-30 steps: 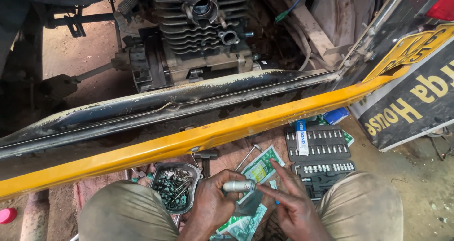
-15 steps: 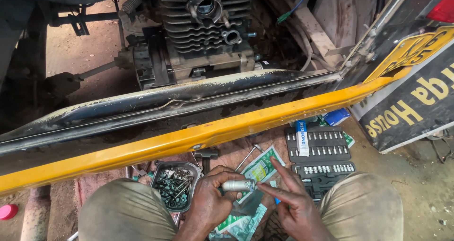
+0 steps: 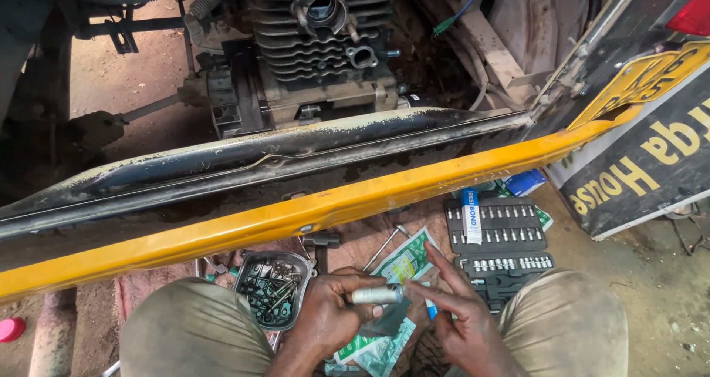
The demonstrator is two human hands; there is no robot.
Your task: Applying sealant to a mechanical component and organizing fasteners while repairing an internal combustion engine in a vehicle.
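My left hand [image 3: 329, 314] grips a short silvery metal cylinder [image 3: 376, 295], held level between my knees. My right hand [image 3: 455, 310] meets its right end, fingers spread, with a small blue object [image 3: 431, 311] pinched under the fingers. Both hands hover over green and white printed wrappers [image 3: 399, 262] lying on the ground. A finned engine block [image 3: 322, 48] with an open round port sits beyond a yellow and black vehicle bumper [image 3: 310, 210].
A grey tray of bolts and small parts [image 3: 270, 288] lies left of my hands. An open black socket set case [image 3: 499, 247] with a white and blue tube [image 3: 471, 216] lies to the right. A hammer [image 3: 322, 242] lies by the tray. A pink cap [image 3: 10, 328] sits far left.
My hands have stayed together on the cylinder with only slight finger movement. The view has shifted a little.
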